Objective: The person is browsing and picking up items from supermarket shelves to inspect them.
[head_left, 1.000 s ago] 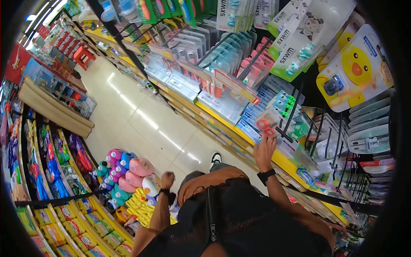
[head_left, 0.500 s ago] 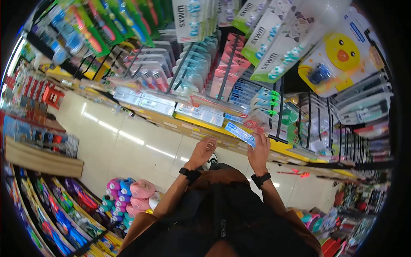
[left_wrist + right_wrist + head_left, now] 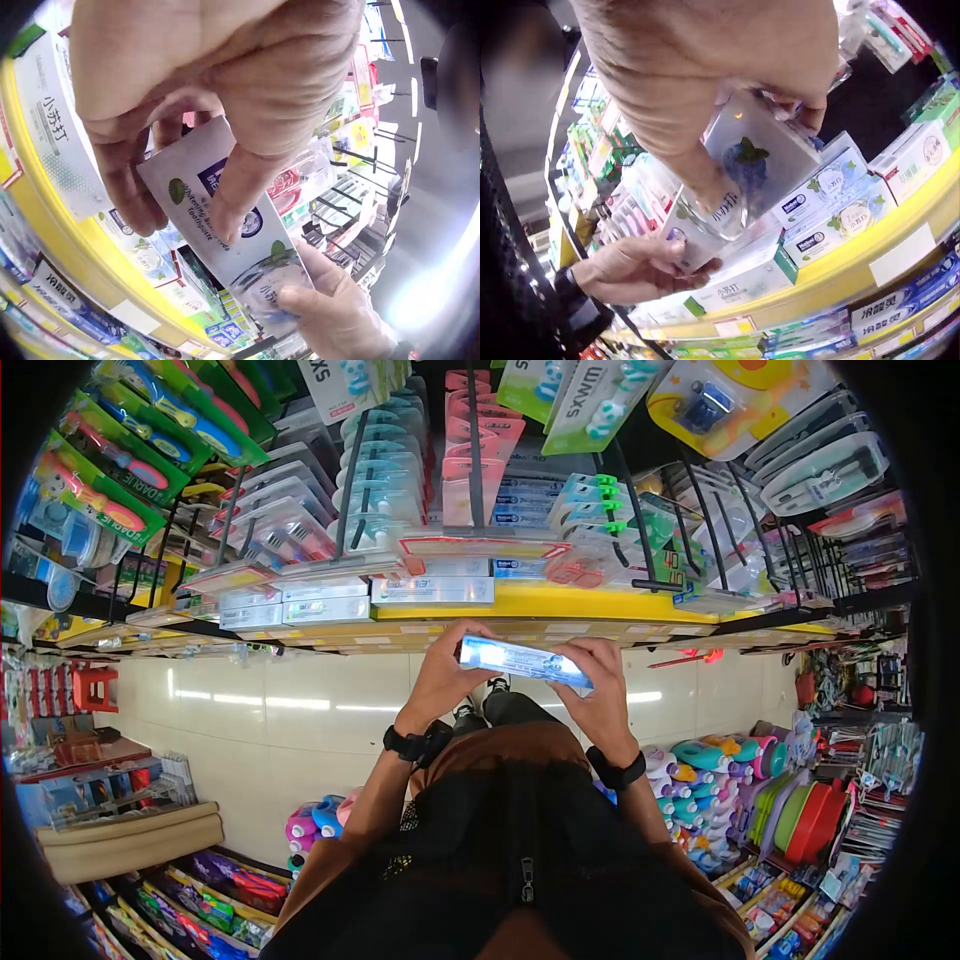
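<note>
Your toothpaste box (image 3: 525, 660) looks like smooth, glossy card, bright with glare. Beyond it you face clear, shiny plastic toothbrush packs (image 3: 385, 485) on dark, metal-looking hooks (image 3: 658, 586). Below it lie polished, reflective floor tiles (image 3: 240, 750); nearer you than the box, your matt cloth top (image 3: 460, 840) has a shiny, metal-looking zip (image 3: 528, 878).

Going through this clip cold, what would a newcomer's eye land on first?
Probably the pale blue toothpaste box, gripped at its ends by the left hand and right hand, with bright glare near the left hand. Next, the pink packs hanging beyond it, and the yellow card pack at the head view's upper right.
</note>
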Demonstrator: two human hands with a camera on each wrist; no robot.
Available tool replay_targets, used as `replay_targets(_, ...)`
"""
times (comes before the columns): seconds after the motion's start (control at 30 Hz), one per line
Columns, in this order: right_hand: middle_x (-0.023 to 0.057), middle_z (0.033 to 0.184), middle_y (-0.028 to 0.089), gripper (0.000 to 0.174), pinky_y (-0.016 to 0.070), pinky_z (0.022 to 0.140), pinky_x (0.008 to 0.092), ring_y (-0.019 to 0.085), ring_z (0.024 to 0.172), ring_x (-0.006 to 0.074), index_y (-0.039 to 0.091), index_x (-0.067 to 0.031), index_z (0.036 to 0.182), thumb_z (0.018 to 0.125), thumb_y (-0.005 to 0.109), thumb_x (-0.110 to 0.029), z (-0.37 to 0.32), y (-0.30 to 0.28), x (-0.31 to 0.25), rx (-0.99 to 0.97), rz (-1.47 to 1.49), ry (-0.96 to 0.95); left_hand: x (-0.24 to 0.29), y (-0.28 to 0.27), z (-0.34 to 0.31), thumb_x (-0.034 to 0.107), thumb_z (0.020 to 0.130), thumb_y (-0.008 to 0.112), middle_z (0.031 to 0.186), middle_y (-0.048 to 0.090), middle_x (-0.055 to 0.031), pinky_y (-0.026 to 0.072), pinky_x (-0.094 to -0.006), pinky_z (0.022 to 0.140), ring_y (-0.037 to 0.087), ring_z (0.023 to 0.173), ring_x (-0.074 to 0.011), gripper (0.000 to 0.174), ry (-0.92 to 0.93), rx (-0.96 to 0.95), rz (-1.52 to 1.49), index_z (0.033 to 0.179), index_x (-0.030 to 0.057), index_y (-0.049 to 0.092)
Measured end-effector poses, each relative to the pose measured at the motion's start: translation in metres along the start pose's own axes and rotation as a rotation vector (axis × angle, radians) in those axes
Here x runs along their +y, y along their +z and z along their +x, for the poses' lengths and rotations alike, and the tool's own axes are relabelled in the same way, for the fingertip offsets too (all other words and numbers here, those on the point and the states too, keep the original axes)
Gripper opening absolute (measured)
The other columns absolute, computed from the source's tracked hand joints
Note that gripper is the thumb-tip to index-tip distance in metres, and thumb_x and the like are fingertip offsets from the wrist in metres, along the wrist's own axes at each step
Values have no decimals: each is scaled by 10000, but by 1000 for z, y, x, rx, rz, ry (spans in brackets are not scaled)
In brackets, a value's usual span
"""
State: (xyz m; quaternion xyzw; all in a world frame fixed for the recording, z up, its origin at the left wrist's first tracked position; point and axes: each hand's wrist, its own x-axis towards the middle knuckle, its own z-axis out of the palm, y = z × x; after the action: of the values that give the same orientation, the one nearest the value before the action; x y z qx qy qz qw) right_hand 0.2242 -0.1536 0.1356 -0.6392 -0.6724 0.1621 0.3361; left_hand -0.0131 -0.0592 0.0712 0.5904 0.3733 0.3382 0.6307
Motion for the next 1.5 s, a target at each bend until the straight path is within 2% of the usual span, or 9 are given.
replay_targets(0.2, 137, 1307, 619, 482, 516, 1026, 410, 617, 1216, 329, 718, -56, 1212, 765, 876, 29, 7, 26, -20, 161, 14, 8, -1, -13, -22, -73, 852, 851, 1177, 714, -51, 560, -315, 949, 690, 1041, -152, 417, 181, 171, -51, 1195, 45, 645)
replay_targets(0.33, 143, 1272, 640, 468, 530, 1001, 413, 636, 1190, 337, 693, -40, 1198, 771, 862, 47, 15, 34, -17, 112, 126, 81, -1, -21, -34, -111, 864, 818, 1225, 706, -56, 552, -306, 966, 679, 1073, -141, 402, 118, 236, -99, 1193, 38, 642)
replay_targets(0.43, 143, 1235, 662, 415, 539, 987, 413, 651, 1170, 342, 693, -27, 1163, 784, 842, 48, 18, 41, -19, 72, 115, 15, 0, -31, -38, -91, 831, 832, 1245, 716, -86, 548, -328, 981, 699, 1086, -206, 437, 120, 276, -98, 1201, 39, 641)
replay_targets(0.5, 139, 1203, 665, 406, 491, 1067, 435, 607, 1202, 366, 700, -35, 1146, 765, 804, 62, 17, 45, -24, 76, 133, -6, 4, -39, -42, -60, 791, 835, 1237, 704, -123, 552, -389, 977, 691, 1107, -321, 465, 176, 266, 321, 1201, 47, 646)
replay_targets(0.6, 137, 1214, 662, 399, 493, 1059, 437, 610, 1191, 363, 706, -37, 1136, 762, 806, 58, 17, 55, -31, 58, 172, -14, 16, -48, -48, -25, 760, 842, 1211, 677, -144, 546, -449, 965, 647, 1116, -403, 485, 193, 241, 511, 1202, 60, 661)
replay_targets(0.77, 151, 1246, 666, 425, 488, 1085, 449, 609, 1235, 385, 699, -29, 1194, 791, 818, 30, 15, 77, -27, -23, 202, 34, 10, -58, -56, -8, 756, 877, 1168, 664, -136, 539, -451, 948, 633, 1100, -381, 482, 212, 325, 634, 1193, 59, 682)
replay_targets(1.03, 210, 1474, 517, 687, 552, 1066, 443, 567, 1334, 389, 474, -21, 1532, 899, 730, 58, 21, 92, -8, -4, 138, 84, -11, -102, -7, -48, 757, 862, 1202, 655, -159, 497, -481, 989, 588, 1116, -411, 514, 185, 534, 758, 1228, 94, 711)
replay_targets(1.3, 194, 1391, 552, 613, 585, 990, 431, 610, 1267, 363, 528, -46, 1476, 903, 718, 59, -4, 83, 2, -80, 215, 195, -34, -91, 38, -76, 797, 822, 1358, 569, -213, 462, -516, 1067, 536, 1227, -439, 615, 218, 611, 783, 1363, 41, 613)
replay_targets(1.5, 177, 1371, 568, 587, 590, 969, 428, 632, 1220, 347, 550, -57, 1453, 902, 717, 59, -9, 79, 3, -95, 218, 233, -36, -55, 37, -60, 830, 814, 1352, 516, -263, 431, -540, 1067, 504, 1244, -471, 633, 276, 934, 819, 1389, 2, 522)
